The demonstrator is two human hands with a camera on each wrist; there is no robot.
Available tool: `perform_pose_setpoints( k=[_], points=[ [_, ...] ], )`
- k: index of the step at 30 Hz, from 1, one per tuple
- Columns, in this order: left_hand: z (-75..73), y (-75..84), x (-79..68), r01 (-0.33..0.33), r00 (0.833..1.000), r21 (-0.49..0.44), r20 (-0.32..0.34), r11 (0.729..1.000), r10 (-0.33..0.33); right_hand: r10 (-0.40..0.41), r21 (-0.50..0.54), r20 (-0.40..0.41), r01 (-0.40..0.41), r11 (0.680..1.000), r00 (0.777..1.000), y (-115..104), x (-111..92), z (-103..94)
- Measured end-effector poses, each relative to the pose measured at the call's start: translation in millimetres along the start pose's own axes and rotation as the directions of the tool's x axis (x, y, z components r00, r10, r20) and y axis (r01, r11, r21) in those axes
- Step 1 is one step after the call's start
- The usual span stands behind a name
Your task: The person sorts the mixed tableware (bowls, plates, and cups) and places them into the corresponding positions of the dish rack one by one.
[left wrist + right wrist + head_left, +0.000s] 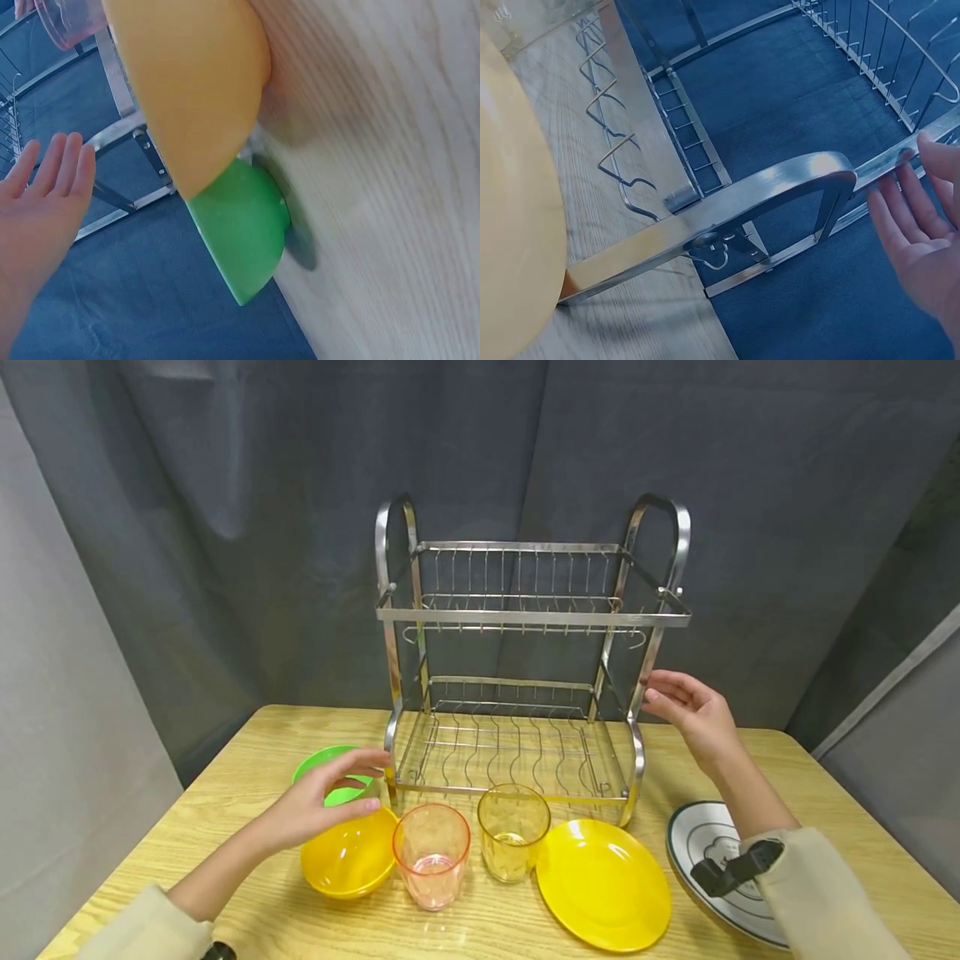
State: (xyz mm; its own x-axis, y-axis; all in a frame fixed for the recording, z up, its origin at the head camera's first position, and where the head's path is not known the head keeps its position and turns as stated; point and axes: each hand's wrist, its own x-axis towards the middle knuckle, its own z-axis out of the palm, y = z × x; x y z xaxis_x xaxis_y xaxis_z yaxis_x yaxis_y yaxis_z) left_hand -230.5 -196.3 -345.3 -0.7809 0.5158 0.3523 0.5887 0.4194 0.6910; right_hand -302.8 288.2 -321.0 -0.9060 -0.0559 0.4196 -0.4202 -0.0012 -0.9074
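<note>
A two-tier metal dish rack (533, 617) stands on the table between both hands. My left hand (318, 802) reaches over a green bowl (347, 789) and an orange-yellow bowl (348, 860), its fingertips right at the rack's lower left leg. In the left wrist view its fingers (67, 169) are straight and hold nothing. At the rack's right post, my right hand (693, 718) has its thumb and fingertips close against the metal. The right wrist view shows the fingers (911, 214) loosely extended beside the post, with the thumb reaching over it.
In front of the rack stand a clear pink-rimmed cup (432, 860) and a clear yellow cup (512, 835). A yellow plate (603, 885) lies to their right. Beyond it, a white dark-rimmed plate (701, 835) lies partly under the right forearm. Dark curtain (300, 527) hangs behind the table.
</note>
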Motion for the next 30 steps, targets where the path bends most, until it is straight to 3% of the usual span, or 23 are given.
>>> perform_pose_setpoints(
  k=[6,11,24,30],
  points=[
    [7.6,3.5,-3.4,-0.024,0.999,-0.061,0.032,0.998,0.026,-0.003,0.108,0.059,-0.003,0.994,0.998,4,6,-2.2],
    [15.3,7.5,-6.0,-0.007,0.998,-0.109,0.065,0.994,0.014,0.006,0.144,0.103,-0.021,0.989,0.995,7,12,-6.3],
    [33.8,4.4,-8.1,0.000,0.988,-0.124,0.151,0.992,0.019,0.040,-0.028,0.101,-0.037,0.999,0.994,12,16,-11.4],
    [38.1,4.8,-10.1,0.010,0.990,-0.143,0.144,0.990,0.011,0.027,-0.015,0.084,-0.025,1.000,0.996,15,17,-8.7]
  ],
)
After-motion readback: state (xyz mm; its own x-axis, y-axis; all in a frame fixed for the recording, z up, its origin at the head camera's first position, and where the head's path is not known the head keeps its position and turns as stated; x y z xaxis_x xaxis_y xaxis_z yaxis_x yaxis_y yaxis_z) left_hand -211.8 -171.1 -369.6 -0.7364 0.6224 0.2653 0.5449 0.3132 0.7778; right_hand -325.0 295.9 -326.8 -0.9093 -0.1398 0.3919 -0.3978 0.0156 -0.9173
